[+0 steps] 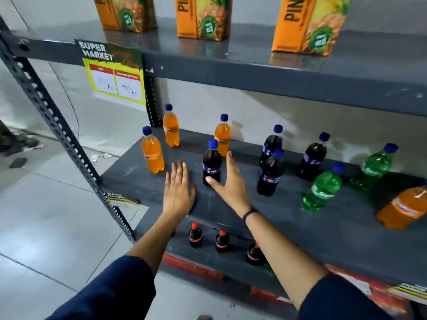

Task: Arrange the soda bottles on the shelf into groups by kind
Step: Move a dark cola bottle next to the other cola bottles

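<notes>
Orange bottles (153, 150): three upright, shelf (300, 218) left-rear.
Left hand (179, 192): spread flat on shelf.
Cola bottle (211, 163): upright between hands.
Right hand (231, 184): spread, thumb touching cola bottle.
Green bottles (323, 190): two, right.

Head view, down onto shelf (300, 227)
</notes>
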